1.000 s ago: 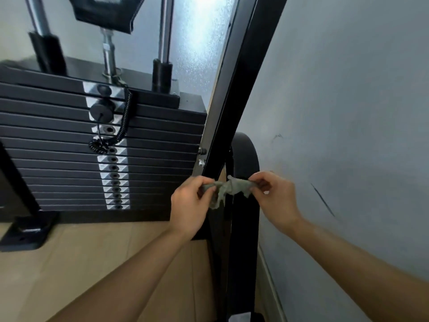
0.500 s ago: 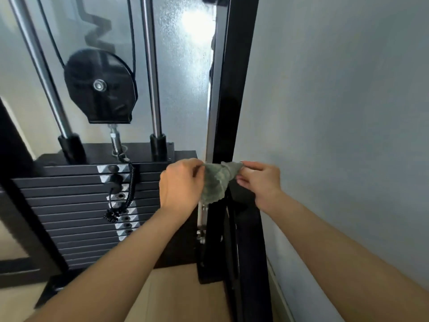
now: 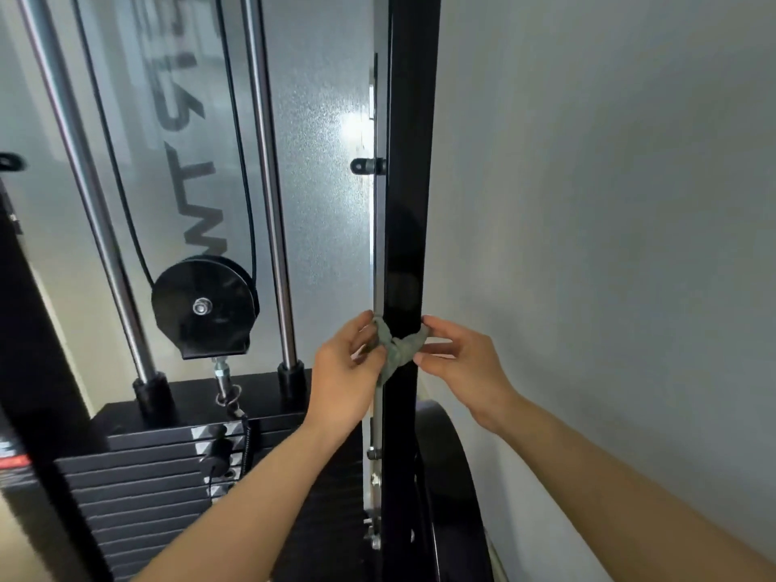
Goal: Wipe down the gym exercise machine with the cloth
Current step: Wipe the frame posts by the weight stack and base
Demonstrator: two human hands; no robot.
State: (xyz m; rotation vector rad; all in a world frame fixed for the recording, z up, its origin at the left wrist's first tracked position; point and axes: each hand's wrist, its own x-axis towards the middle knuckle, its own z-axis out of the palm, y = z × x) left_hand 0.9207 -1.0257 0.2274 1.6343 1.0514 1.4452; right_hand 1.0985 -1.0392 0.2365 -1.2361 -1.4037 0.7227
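Both hands and the cloth between them have climbed the black post since the earlier frames: a second ago they were low, level with the bottom plates of the weight stack, and now they sit above the top of the stack, about level with the pulley.

The exercise machine [image 3: 294, 396] fills the left and middle of the view, close beside a grey wall [image 3: 609, 245]. Its tall post [image 3: 409, 203] runs up out of sight. Left of it are the weight stack [image 3: 159, 480], two shiny guide rods [image 3: 268, 195] and the round black pulley [image 3: 204, 306] with its cable.

The left hand [image 3: 346, 371] pinches the left end of the cloth, and the right hand [image 3: 462, 363] pinches the right end between thumb and fingertips. The cloth [image 3: 399, 348], small, grey-green and bunched into a rope, lies pulled across the near face of the post, touching it, with a short tail hanging at the left edge. Whether it also passes behind the post I cannot tell.

As for progress, I judge the wipe to be partway up this one post. The lower stretch has likely been covered, while the long stretch above the hands is still to do. Nothing shows whether the stack, rods, pulley or the rest of the frame have been cleaned, so most of the machine may well remain.
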